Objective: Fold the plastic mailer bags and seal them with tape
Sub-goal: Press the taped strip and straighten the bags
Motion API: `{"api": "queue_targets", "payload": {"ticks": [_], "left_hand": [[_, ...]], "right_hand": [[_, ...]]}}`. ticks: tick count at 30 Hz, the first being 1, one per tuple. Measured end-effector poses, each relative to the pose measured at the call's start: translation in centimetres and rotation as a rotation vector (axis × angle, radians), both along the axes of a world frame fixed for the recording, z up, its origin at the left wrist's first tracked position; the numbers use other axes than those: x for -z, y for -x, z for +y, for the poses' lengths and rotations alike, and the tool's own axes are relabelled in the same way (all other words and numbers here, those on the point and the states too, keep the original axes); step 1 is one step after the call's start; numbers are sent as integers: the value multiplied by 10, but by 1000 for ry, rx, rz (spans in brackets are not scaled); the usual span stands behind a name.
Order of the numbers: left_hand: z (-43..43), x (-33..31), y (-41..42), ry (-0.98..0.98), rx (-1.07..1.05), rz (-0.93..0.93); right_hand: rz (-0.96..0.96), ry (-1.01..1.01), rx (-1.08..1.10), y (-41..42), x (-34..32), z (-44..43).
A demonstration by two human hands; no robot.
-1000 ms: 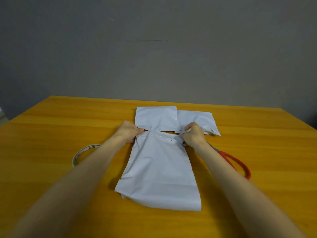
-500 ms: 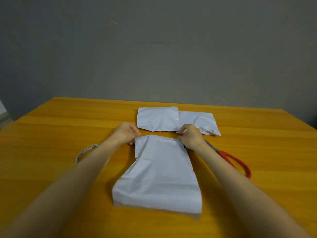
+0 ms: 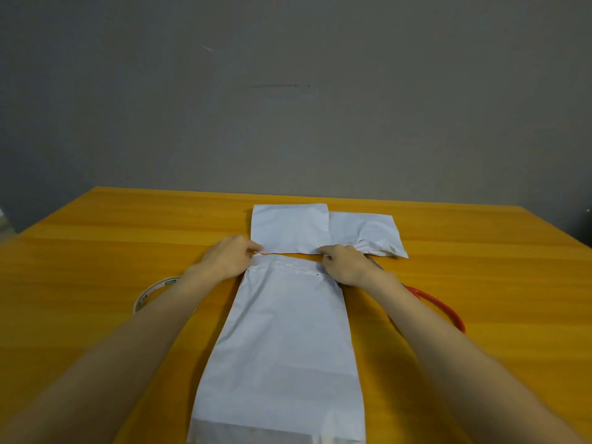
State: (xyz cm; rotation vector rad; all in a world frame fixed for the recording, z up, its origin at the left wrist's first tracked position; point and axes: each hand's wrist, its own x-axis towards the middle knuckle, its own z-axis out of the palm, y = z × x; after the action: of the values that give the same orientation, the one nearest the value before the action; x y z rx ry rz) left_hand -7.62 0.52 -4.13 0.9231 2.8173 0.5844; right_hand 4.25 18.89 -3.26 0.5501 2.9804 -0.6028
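A long white plastic mailer bag (image 3: 285, 344) lies flat on the yellow wooden table (image 3: 96, 251), running from the near edge toward the middle. My left hand (image 3: 227, 256) pinches its far left corner and my right hand (image 3: 344, 264) pinches its far right corner. A narrow strip along the far end looks turned over. Just beyond my hands lie two folded white mailer bags, one (image 3: 290, 227) in the centre and one (image 3: 368, 233) to its right. A roll of tape (image 3: 150, 291) sits left of my left forearm, partly hidden by it.
Red-handled scissors (image 3: 432, 306) lie to the right, partly under my right forearm. A grey wall (image 3: 288, 91) stands behind the table's far edge.
The bag has been pulled out longer and flatter toward me. Both hands moved slightly farther away, up against the folded bags, keeping hold of the far corners.
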Motion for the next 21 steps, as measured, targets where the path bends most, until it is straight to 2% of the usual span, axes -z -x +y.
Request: {"api": "queue_targets", "payload": {"ticks": [2, 5, 9, 13, 18, 21], "left_hand": [[-6, -2, 2, 100, -1, 36], [-14, -6, 4, 21, -68, -6], [-21, -17, 0, -255, -191, -402], [-25, -27, -13, -271, -161, -688], [-18, -19, -25, -442, -294, -697], [-17, -16, -31, -519, -335, -662]], "right_hand": [[-1, -11, 30, -1, -1, 0], [83, 94, 150, -8, -1, 2], [61, 376, 395, -15, -8, 3], [-23, 481, 334, -23, -17, -3], [154, 400, 316, -23, -1, -6], [212, 207, 317, -22, 5, -7]]}}
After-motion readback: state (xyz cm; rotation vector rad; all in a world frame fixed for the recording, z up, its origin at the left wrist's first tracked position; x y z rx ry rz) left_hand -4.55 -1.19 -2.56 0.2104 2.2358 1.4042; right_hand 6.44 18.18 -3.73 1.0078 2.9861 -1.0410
